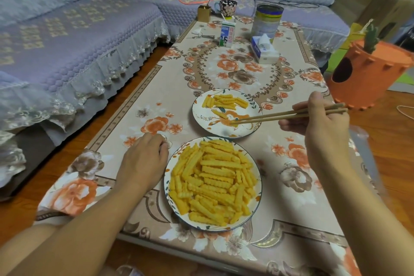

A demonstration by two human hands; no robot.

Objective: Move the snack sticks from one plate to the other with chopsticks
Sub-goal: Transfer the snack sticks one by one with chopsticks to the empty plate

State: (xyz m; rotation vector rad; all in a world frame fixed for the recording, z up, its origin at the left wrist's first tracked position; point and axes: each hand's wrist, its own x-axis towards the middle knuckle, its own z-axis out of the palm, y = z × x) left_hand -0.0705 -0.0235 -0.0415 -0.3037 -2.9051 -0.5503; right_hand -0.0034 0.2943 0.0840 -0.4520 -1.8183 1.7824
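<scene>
The chopsticks [289, 114] were gripped by the right hand [322, 119], their tips over the far plate [201, 119] beside a few snack sticks [226, 102]. The left hand [145, 159], loosely curled and holding nothing, was rested on the table [291, 186], touching the near plate [170, 204], which was heaped with sticks.

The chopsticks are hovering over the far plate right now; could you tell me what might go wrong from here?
1. The near plate is heaped to its rim with snack sticks, so picking from the pile could push some onto the table.
2. The right hand holds the chopsticks near their back ends, so the grip on a ridged stick may slip in transit.
3. The left hand rests beside the near plate without holding it; it could slide.
</scene>
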